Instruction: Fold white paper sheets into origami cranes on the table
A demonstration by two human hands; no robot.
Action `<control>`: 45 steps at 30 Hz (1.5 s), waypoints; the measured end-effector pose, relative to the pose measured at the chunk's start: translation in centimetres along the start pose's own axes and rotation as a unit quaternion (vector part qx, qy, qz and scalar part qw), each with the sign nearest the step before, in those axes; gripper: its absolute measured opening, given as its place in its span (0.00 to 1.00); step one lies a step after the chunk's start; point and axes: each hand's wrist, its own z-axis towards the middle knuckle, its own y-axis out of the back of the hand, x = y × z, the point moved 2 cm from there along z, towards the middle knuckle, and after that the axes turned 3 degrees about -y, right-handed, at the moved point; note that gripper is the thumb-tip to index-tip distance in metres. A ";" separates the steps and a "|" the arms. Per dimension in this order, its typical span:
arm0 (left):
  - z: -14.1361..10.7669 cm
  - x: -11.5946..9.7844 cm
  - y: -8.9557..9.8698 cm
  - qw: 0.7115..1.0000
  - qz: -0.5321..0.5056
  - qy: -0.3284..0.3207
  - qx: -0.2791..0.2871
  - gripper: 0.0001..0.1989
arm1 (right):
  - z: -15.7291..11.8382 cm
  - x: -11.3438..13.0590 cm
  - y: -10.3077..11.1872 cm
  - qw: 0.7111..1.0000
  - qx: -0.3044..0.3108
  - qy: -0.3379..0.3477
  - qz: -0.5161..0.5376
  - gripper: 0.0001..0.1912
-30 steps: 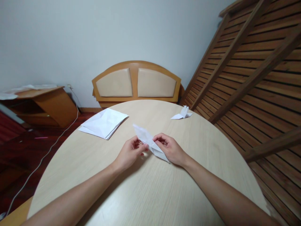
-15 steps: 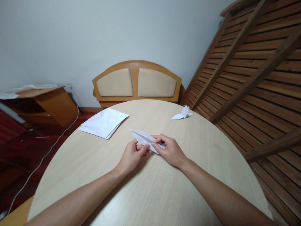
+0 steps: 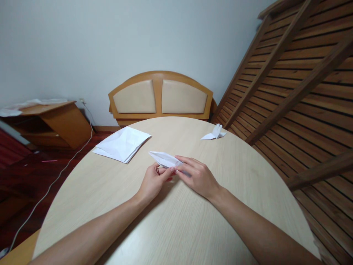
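Note:
A long, pointed piece of folded white paper (image 3: pixel 164 159) is between my two hands, above the middle of the table. My left hand (image 3: pixel 154 180) pinches its lower edge, thumb on top and fingers curled underneath. Over the paper's right end lies my right hand (image 3: pixel 199 177), its fingers bent onto the paper and covering that end. The fingertips of both hands nearly meet at the paper's near edge.
A stack of creased white paper sheets (image 3: pixel 124 144) lies at the table's left. Toward the back right stands a folded paper crane (image 3: pixel 215 132). The round wooden table (image 3: pixel 176 232) has a headboard (image 3: pixel 160 95) behind it and slatted wood (image 3: pixel 298 92) on the right.
My right hand has shifted from pinching the paper with thumb and finger to laying its fingers over the right end. The paper's left tip has moved slightly left.

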 end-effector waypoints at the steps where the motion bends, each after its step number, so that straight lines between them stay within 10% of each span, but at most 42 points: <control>1: 0.0 0.0 0.1 1.000 -0.001 -0.002 -0.001 0.24 | 0.0 0.1 0.1 1.000 -0.001 -0.008 0.015 0.06; 14: -0.1 0.0 0.1 0.996 0.047 -0.074 0.035 0.20 | -0.1 -1.3 -0.3 0.925 0.030 -0.199 0.321 0.06; 45: 0.0 0.2 0.9 0.981 0.165 -0.099 0.028 0.14 | -0.8 -2.1 -0.6 0.870 0.107 -0.280 0.392 0.13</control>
